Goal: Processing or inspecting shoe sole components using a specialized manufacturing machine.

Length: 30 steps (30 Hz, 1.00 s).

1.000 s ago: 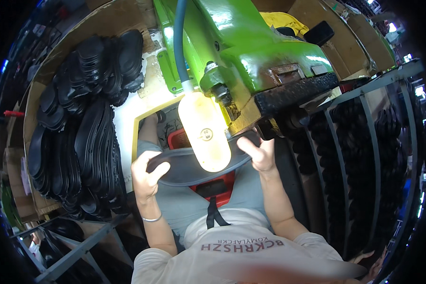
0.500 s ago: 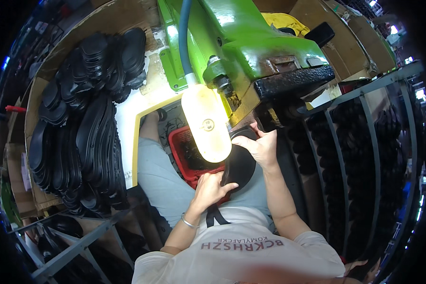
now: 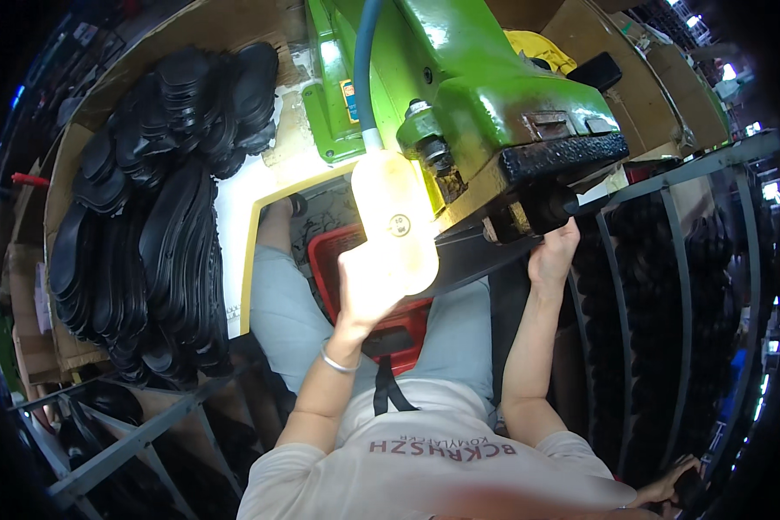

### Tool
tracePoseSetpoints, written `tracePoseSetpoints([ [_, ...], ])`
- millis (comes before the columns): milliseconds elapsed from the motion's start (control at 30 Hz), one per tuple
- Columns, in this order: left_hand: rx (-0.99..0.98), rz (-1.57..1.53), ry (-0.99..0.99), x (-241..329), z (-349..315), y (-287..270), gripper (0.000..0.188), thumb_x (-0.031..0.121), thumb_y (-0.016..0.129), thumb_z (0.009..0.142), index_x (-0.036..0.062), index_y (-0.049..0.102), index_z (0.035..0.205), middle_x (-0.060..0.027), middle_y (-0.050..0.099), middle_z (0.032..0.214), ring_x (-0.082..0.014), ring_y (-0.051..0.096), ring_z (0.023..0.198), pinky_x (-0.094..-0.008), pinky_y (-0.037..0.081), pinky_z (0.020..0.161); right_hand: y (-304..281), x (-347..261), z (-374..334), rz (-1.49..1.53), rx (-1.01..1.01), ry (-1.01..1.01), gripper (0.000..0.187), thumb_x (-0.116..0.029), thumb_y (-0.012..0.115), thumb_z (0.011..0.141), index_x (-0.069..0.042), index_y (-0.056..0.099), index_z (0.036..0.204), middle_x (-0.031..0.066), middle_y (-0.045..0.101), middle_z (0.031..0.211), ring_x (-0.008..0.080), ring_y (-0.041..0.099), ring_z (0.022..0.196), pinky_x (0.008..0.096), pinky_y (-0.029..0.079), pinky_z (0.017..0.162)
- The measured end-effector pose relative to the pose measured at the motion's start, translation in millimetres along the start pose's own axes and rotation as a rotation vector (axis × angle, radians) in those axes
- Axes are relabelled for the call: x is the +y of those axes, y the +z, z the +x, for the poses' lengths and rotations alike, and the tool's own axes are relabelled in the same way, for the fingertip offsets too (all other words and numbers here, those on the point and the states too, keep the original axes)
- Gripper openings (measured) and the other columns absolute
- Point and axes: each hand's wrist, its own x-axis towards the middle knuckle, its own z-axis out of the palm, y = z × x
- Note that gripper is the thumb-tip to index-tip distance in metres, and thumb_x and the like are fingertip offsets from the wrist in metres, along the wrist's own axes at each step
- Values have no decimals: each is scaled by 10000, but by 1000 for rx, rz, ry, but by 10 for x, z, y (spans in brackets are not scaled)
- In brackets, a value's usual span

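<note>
A black shoe sole [image 3: 472, 264] is stretched level between my two hands, under the head of a green machine [image 3: 494, 95]. My right hand [image 3: 553, 256] is closed on its right end, close beside the dark round part of the machine head. At the other end, my left hand [image 3: 364, 290] is bleached by the glare of a lit oblong lamp [image 3: 396, 225]. Its fingers look closed around the sole's left end, though the lamp hides part of that grip. Below the sole, a red plastic basket [image 3: 325, 277] sits between my legs with dark pieces inside.
Stacks of black soles [image 3: 169, 234] fill a cardboard box at the left. Metal racks [image 3: 680, 251] of black soles stand at the right, with another rack [image 3: 139, 438] lower left. A yellow-edged board [image 3: 253, 251] lies near my left leg. Another person's hand [image 3: 667, 485] shows lower right.
The sole has turned from roughly upright to nearly level and moved up under the machine head. My right hand has shifted right; my left hand has risen to the lamp.
</note>
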Motion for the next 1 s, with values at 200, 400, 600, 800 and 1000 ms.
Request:
tracePoseSetpoints([
  [200,133,-226,-492,-164,-244,-641,109,-28,711,690,-64,648,772,-67,643,688,-102,577,604,-230,463,578,372,130,-448,-43,-179,163,121,-55,669,820,4,572,861,18,609,787,41,544,687,183,443,621],
  [400,-142,-349,-651,-281,-810,-880,99,-25,686,749,-26,630,831,-42,643,743,-84,573,652,-232,473,613,590,301,-583,-237,-394,92,297,-30,796,687,-4,524,804,10,618,712,21,539,595,164,423,511],
  [600,-381,30,-549,-72,-1216,-92,232,146,793,711,-7,619,720,-74,610,592,-89,568,531,-248,459,529,795,244,-596,-202,-340,-27,485,-57,839,627,-43,427,883,-10,504,619,9,444,547,179,350,470],
  [800,270,953,58,68,-386,-1215,250,62,649,800,-7,627,1039,-150,622,1023,-320,576,984,-406,453,882,-150,-863,-245,-517,136,-356,337,-67,723,770,-11,520,1034,55,593,811,82,561,679,211,449,576],
  [1000,236,1833,-84,-246,-54,-2088,376,384,574,882,22,623,975,-107,629,951,-305,546,995,-434,456,797,-868,-643,686,-555,879,-874,352,-88,665,819,-25,519,1133,76,577,996,116,566,754,207,455,530],
])
